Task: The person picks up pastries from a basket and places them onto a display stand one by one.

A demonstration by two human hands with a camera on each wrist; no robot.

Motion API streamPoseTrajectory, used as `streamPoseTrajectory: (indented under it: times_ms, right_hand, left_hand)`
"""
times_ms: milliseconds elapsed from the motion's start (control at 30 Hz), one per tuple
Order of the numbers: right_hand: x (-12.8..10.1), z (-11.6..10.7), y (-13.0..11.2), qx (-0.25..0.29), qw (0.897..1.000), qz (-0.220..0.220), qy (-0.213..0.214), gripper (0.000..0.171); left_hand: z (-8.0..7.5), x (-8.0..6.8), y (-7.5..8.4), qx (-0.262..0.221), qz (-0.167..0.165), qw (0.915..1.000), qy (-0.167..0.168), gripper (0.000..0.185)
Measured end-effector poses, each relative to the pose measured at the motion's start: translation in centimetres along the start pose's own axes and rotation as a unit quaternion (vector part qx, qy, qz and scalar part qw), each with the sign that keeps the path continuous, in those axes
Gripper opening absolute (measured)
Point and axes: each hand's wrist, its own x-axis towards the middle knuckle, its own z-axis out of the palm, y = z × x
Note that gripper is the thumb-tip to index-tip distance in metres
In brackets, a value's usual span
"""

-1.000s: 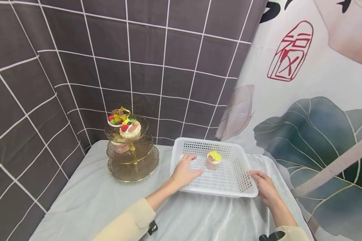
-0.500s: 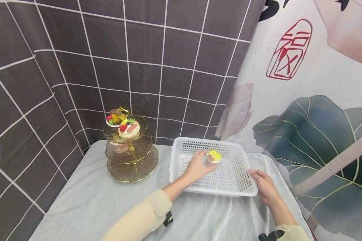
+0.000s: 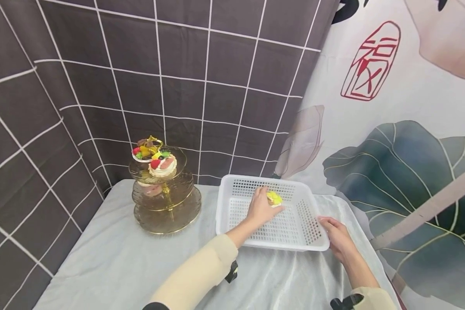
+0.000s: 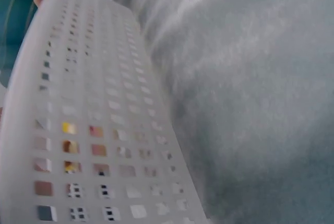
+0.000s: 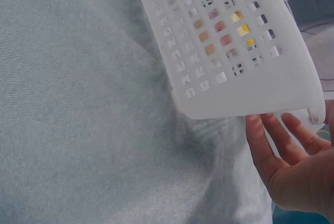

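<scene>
In the head view, my left hand [image 3: 261, 209] reaches into the white plastic basket [image 3: 280, 247] and grips a small dessert cup [image 3: 274, 199] with a yellow topping. The thumb lies on its near side, the fingers on its left and far side; they hide most of the cup. Through the basket's holes, both wrist views show patches of yellow and pink. My right hand [image 3: 338, 237] holds the basket's right end, thumb at the rim. In the right wrist view, its fingertips [image 5: 254, 122] touch the outer wall from below the rim.
Left of the basket stands a three-tier gold-tinted cake stand [image 3: 166, 226]. Its top tier carries a cream dessert [image 3: 163, 167] with a red berry and another fruit-topped dessert [image 3: 143, 151]. A pale grey cloth [image 3: 116, 258] covers the table; a dark checked curtain [image 3: 186, 103] hangs behind.
My left hand has moved right and forward inside the basket, from beside the dessert cup to closing around it. The right hand stays on the basket's right end.
</scene>
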Motion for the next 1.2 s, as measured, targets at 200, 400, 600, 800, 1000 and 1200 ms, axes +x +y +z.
streamPoseTrajectory:
  times_ms: [200, 400, 600, 800, 1000, 1200]
  right_hand:
    - [0.0, 0.2, 0.0, -0.001, 1.000, 0.002, -0.001, 0.056]
    - [0.1, 0.4, -0.3, -0.004, 1.000, -0.003, -0.003, 0.058]
    - [0.0, 0.4, -0.8, -0.009, 1.000, -0.009, -0.005, 0.062]
    - [0.0, 0.2, -0.6, -0.003, 1.000, 0.001, -0.007, 0.059]
    - [0.1, 0.1, -0.1, -0.004, 1.000, 0.003, -0.007, 0.059]
    - [0.0, 0.1, 0.0, -0.001, 1.000, 0.002, -0.005, 0.056]
  left_hand:
    - [0.0, 0.7, -1.2, 0.009, -0.038, 0.9992, -0.008, 0.090]
    - [0.0, 1.8, -2.6, 0.007, -0.059, 0.9979, -0.026, 0.093]
    - [0.2, 2.6, -2.8, 0.026, -0.055, 0.9977, -0.029, 0.092]
    - [0.3, 2.5, -2.9, 0.023, -0.046, 0.9982, -0.031, 0.085]
    - [0.6, 2.4, -3.0, 0.034, -0.035, 0.9982, -0.036, 0.076]
    - [0.9, 2.5, -3.0, 0.059, -0.031, 0.9969, -0.041, 0.076]
